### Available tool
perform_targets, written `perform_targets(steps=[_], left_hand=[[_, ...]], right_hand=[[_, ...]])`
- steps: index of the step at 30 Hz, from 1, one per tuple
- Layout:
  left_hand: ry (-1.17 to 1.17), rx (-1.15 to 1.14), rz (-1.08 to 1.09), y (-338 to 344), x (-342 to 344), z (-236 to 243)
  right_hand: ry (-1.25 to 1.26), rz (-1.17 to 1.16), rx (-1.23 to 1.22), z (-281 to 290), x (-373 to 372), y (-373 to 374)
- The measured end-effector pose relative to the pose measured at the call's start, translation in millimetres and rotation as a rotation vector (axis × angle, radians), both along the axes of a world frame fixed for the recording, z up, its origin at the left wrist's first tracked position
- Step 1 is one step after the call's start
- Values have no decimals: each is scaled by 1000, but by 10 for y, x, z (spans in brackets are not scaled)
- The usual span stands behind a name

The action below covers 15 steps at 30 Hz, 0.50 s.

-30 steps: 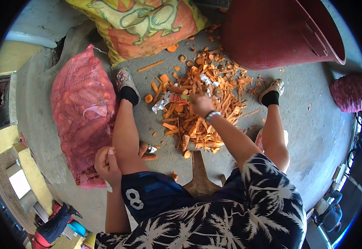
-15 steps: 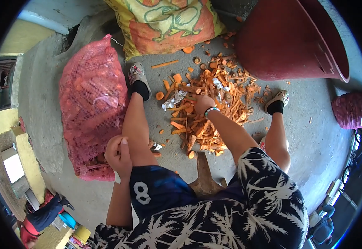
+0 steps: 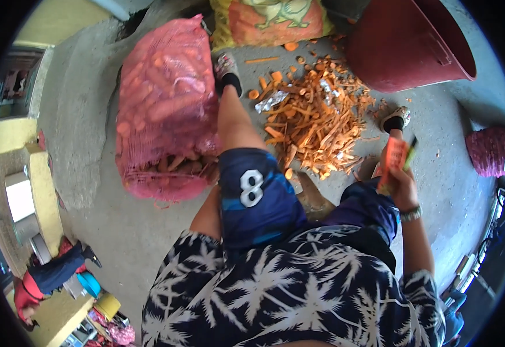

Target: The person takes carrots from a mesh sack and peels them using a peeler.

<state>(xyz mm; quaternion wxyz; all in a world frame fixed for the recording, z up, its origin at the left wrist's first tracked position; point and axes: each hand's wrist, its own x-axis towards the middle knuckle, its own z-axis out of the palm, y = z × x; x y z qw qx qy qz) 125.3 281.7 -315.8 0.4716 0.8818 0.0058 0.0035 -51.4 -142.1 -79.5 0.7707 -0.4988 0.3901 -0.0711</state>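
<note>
My right hand (image 3: 402,188) is raised beside my right knee, its fingers closed round an orange-red flat thing (image 3: 394,155) and a yellow-green stick-like thing with a dark tip (image 3: 411,151). Motion blur hides their exact kind. My left forearm (image 3: 207,213) reaches down beside my left thigh, and the thigh hides the hand. Nearest to that arm is the open end of a pink mesh sack (image 3: 168,98) full of carrots. On the floor between my feet lies a heap of carrot peels and ends (image 3: 322,115), with crumpled foil (image 3: 271,101) at its left side.
A large dark-red tub (image 3: 406,49) lies tilted beyond the heap at the right. A yellow and orange printed sack (image 3: 275,23) stands at the back. Farther right is a purple mesh sack (image 3: 488,151). Another person (image 3: 47,277) is at the lower left.
My right hand has left the peel heap and come back to my right knee with things in it. My left hand has gone from above my knee to behind my thigh. The view has shifted.
</note>
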Motion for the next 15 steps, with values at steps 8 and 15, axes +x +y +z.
perform_targets(steps=[8, 15], left_hand=[[293, 562, -381, 342, -1, -457], [307, 120, -197, 2244, 645, -1125]], right_hand=[[-9, -209, -8, -153, -652, 152], [-77, -151, 67, -157, -259, 274]])
